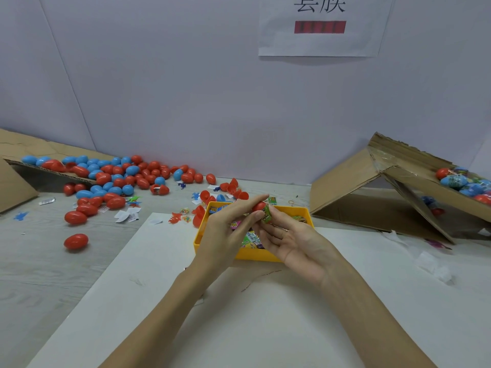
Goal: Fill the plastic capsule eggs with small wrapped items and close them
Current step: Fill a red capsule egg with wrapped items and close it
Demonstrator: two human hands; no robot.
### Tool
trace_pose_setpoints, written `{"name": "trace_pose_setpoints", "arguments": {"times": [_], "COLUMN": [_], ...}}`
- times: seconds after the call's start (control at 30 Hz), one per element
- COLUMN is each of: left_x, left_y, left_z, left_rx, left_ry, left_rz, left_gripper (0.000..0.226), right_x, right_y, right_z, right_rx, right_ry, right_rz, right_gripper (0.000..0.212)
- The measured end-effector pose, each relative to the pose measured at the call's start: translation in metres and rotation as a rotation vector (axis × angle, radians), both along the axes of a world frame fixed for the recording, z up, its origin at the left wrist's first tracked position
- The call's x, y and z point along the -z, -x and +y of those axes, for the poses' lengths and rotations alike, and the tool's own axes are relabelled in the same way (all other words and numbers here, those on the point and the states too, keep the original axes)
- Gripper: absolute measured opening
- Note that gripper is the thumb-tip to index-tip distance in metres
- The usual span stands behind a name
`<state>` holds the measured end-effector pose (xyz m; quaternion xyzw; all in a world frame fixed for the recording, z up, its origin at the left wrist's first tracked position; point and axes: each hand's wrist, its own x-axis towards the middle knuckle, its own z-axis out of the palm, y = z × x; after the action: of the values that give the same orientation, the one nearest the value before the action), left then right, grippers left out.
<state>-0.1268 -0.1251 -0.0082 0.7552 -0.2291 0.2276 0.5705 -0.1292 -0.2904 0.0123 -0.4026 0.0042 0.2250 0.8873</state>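
A heap of red and blue eggs sprawls at ten o'clock, awaiting handling. At centre, above the yellow tray of wrapped sweets, the left hand pinches a red egg piece while the right hand, fingers loosely curled, pinches a green wrapped sweet against it. At three o'clock, a cardboard box holds seemingly finished eggs; plenty appears left.

Red and blue eggs — scattered by the table's far left edge; yellow tray, green wrapper, brown cardboard.
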Motion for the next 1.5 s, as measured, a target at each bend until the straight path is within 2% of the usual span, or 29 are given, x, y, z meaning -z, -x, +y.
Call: {"name": "trace_pose_setpoints", "arguments": {"times": [0.07, 0.3, 0.53, 0.6, 0.73, 0.83, 0.93, 1.03, 1.5], "left_x": [0.001, -0.002, -0.005, -0.005, -0.004, -0.004, -0.004, -0.004, -0.001], "left_y": [-0.001, 0.001, 0.001, -0.001, 0.0, 0.002, 0.004, 0.006, 0.014], "left_z": [0.0, 0.001, 0.003, 0.005, 0.007, 0.006, 0.003, -0.001, -0.015], "left_rx": [-0.008, -0.025, -0.043, -0.086, -0.146, -0.124, -0.151, -0.206, -0.385], "left_ry": [-0.016, -0.055, -0.125, -0.2, -0.379, -0.473, -0.52, -0.491, -0.35], "left_rz": [-0.011, -0.081, -0.106, -0.157, -0.278, -0.296, -0.309, -0.3, -0.295], "left_gripper": [0.036, 0.031, 0.033, 0.034, 0.038, 0.047, 0.046, 0.041, 0.046], "right_x": [0.0, 0.001, 0.001, 0.002, 0.008, 0.013, 0.017, 0.02, 0.028], "right_y": [0.0, 0.003, 0.005, 0.006, 0.008, 0.007, 0.005, 0.005, 0.004], "right_z": [0.001, 0.005, 0.009, 0.01, 0.016, 0.017, 0.018, 0.021, 0.034], "right_rx": [0.006, 0.04, 0.115, 0.163, 0.256, 0.308, 0.348, 0.389, 0.623], "right_ry": [-0.002, 0.048, 0.132, 0.216, 0.564, 0.632, 0.655, 0.663, 0.705], "right_rz": [0.013, 0.005, -0.131, -0.201, -0.427, -0.469, -0.447, -0.417, -0.464], "right_gripper": [0.023, 0.033, 0.034, 0.03, 0.031, 0.025, 0.029, 0.036, 0.032]}}
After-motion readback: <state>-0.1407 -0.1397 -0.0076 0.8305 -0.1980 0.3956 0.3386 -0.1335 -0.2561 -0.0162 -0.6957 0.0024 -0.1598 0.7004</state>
